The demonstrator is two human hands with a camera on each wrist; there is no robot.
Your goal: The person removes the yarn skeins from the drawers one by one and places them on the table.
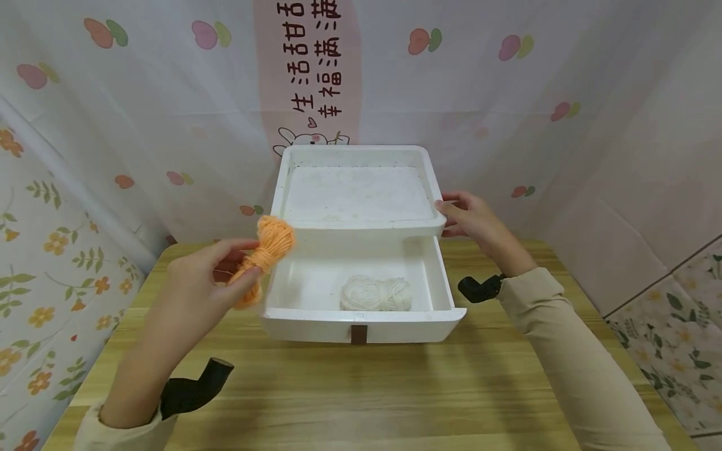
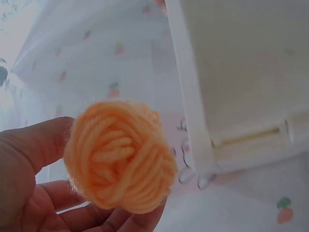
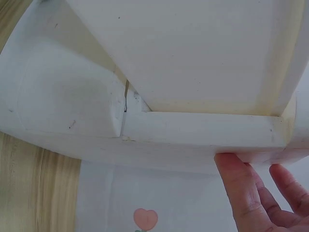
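My left hand (image 1: 205, 275) pinches a skein of orange yarn (image 1: 273, 244) between thumb and fingers, beside the front left of a white drawer box (image 1: 361, 223). In the left wrist view the yarn (image 2: 120, 154) shows its wound end. The box's drawer (image 1: 307, 315) is pulled out, and a skein of white yarn (image 1: 376, 294) lies inside it. At the box's right side, the fingertips of my right hand (image 1: 474, 219) rest against the edge, thumb by the top rim. The right wrist view shows those fingers (image 3: 246, 193) fairly straight against the white side.
The box stands on a wood-grain table (image 1: 338, 394) near a printed curtain (image 1: 383, 81). Its top is a shallow recessed tray. A brown tab (image 1: 358, 334) hangs at the drawer's front. Black wrist mounts (image 1: 194, 388) sit on both forearms.
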